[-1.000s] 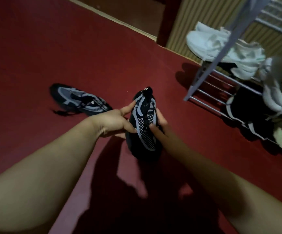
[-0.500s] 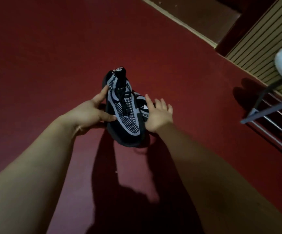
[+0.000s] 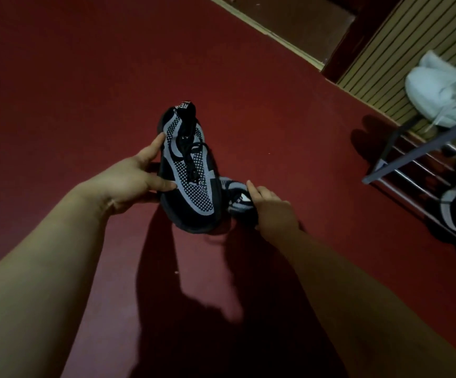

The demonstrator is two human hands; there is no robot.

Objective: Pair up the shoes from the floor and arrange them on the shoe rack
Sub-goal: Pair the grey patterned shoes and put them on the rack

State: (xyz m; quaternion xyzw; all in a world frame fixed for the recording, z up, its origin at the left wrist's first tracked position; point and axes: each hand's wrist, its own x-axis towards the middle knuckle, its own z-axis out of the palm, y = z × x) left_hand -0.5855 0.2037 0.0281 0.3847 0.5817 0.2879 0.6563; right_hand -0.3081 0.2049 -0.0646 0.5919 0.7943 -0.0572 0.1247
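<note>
Knit mesh uppers suggest a light, soft pair that would buckle if squeezed from the top. The left hand (image 3: 131, 184) holds the black-and-grey shoe (image 3: 191, 181) above the red floor (image 3: 57, 91), thumb on its upper, fingers along the sole edge. The right hand (image 3: 273, 211) curls its fingers over the matching shoe (image 3: 235, 197), low and just right of the first. The firmer sole rim or heel looks the best purchase; loose laces could snag. The shoe rack (image 3: 412, 151) stands far right.
</note>
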